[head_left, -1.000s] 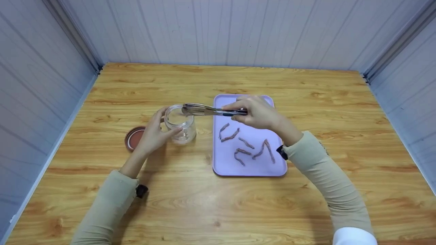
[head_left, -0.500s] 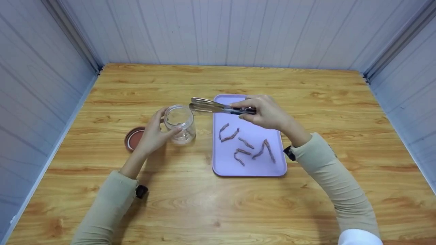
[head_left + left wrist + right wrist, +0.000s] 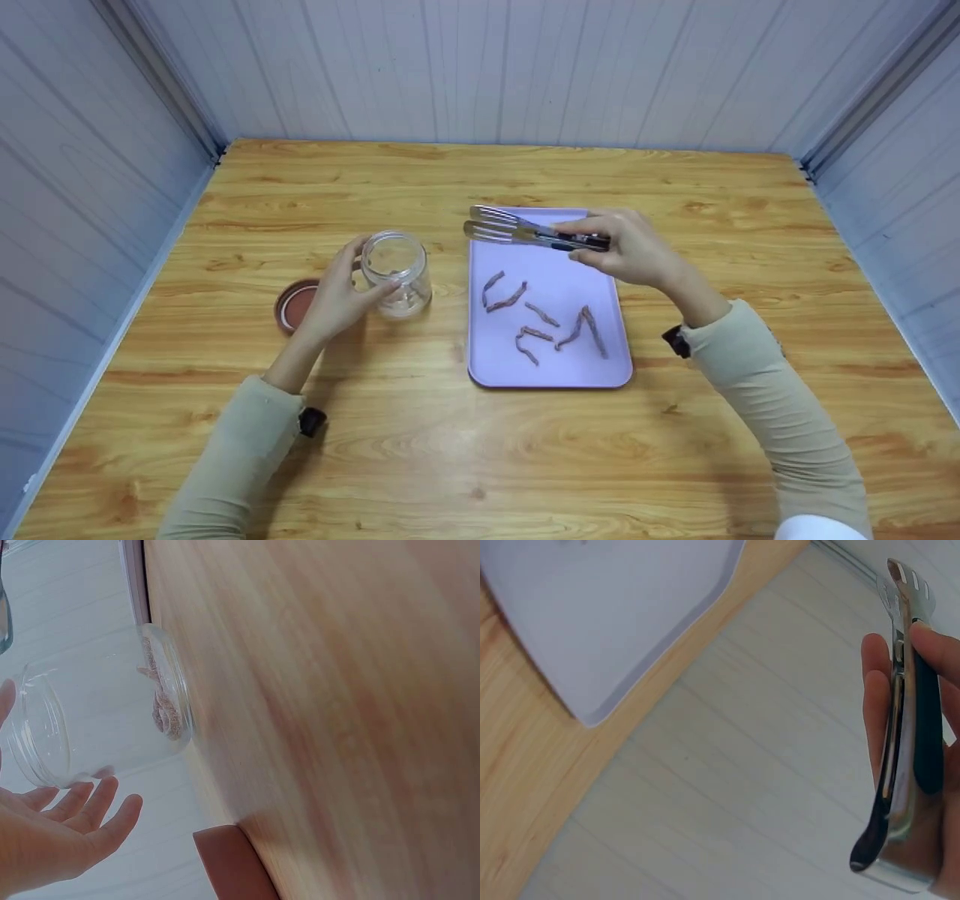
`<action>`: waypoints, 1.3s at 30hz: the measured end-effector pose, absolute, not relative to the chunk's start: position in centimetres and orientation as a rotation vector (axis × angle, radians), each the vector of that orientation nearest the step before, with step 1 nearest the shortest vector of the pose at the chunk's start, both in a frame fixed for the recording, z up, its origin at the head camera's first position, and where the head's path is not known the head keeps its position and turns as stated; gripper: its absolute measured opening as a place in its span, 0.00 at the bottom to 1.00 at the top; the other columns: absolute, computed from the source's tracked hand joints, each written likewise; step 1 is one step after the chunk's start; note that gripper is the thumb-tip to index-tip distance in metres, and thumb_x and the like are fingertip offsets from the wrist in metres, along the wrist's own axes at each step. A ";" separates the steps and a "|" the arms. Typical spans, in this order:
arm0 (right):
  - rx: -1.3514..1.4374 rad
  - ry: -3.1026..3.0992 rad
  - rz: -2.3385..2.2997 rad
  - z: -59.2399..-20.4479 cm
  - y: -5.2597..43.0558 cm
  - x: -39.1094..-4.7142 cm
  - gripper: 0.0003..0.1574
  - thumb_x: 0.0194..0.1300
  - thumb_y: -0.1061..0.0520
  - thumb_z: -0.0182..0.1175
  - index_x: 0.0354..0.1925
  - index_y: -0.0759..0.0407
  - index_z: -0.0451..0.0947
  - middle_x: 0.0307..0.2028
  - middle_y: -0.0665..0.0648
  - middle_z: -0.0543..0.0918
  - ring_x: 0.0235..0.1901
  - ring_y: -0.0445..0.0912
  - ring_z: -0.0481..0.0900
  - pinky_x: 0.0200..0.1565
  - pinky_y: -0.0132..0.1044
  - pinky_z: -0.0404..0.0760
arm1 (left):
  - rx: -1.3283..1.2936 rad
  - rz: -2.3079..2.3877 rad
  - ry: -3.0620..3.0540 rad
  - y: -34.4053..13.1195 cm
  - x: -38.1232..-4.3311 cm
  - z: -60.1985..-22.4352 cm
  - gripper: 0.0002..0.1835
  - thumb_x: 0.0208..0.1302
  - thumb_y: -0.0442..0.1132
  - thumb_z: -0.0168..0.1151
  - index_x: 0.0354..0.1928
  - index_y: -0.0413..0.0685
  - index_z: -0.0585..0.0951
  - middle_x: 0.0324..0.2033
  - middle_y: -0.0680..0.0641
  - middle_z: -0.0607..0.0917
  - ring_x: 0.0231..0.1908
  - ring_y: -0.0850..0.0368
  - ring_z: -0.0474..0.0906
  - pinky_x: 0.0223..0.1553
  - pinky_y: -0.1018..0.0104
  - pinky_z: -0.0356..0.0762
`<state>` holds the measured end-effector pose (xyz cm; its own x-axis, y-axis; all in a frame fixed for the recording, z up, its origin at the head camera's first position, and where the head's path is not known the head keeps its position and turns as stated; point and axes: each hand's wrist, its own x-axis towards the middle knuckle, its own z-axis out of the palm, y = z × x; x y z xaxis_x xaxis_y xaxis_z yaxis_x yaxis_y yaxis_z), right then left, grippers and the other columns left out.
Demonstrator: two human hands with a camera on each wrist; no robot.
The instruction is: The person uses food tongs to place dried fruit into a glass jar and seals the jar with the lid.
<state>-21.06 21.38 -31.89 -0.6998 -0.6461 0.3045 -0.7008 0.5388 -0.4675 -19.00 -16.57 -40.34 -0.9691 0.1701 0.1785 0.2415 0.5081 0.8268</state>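
My left hand [image 3: 337, 296] holds a clear jar [image 3: 417, 277] near its mouth, thumb on the near side and fingers on the far side. The jar stands upright and uncapped on the table. At its bottom lie a few brown dried strips [image 3: 166, 714], seen in the left wrist view. In my right hand [image 3: 634, 251] are metal tongs [image 3: 529, 233] with dark grips, pinched between thumb and fingers. Their slotted ends stand slightly apart with nothing between them, over the far left edge of a purple tray [image 3: 577, 375]. Several brown strips [image 3: 541, 315] lie scattered on the tray.
A reddish-brown lid [image 3: 294, 306] rests on the wooden table [image 3: 420, 450], left of the jar and partly behind the left hand. Pale panel walls [image 3: 465, 75] rise at the back and both sides.
The right hand has carried the tongs from the jar's mouth rightward to above the tray, and their ends have spread a little. The left hand and jar stay in place.
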 end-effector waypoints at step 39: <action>0.897 -2.900 0.957 -40.3 27.7 -19.2 0.25 0.50 0.60 0.65 0.50 0.55 0.76 0.35 0.56 0.79 0.26 0.45 0.70 0.28 0.37 0.70 | -0.339 -1.482 -2.661 -16.5 -18.9 -40.3 0.42 0.49 0.51 0.66 0.62 0.41 0.58 0.58 0.41 0.63 0.55 0.46 0.61 0.54 0.50 0.59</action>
